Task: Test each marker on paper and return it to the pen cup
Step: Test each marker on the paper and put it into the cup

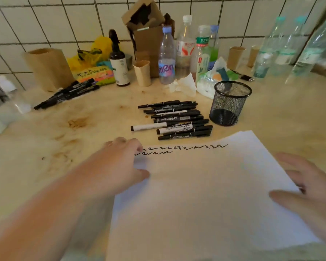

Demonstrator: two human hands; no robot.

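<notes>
A white sheet of paper (205,194) lies in front of me with two rows of black squiggles near its top edge. My left hand (120,162) rests on the paper's top left corner, fingers curled, holding nothing. My right hand (307,187) lies flat and spread on the paper's right edge. Just beyond the paper lies a pile of several black and white markers (175,119). To their right stands a black mesh pen cup (229,102), which looks empty.
A second bunch of black markers (68,93) lies at the back left. Along the tiled wall stand plastic bottles (167,57), a dark spray bottle (119,59), cardboard tubes (142,73), paper bags, tissues and snack packets. The beige counter (64,132) is stained at the left.
</notes>
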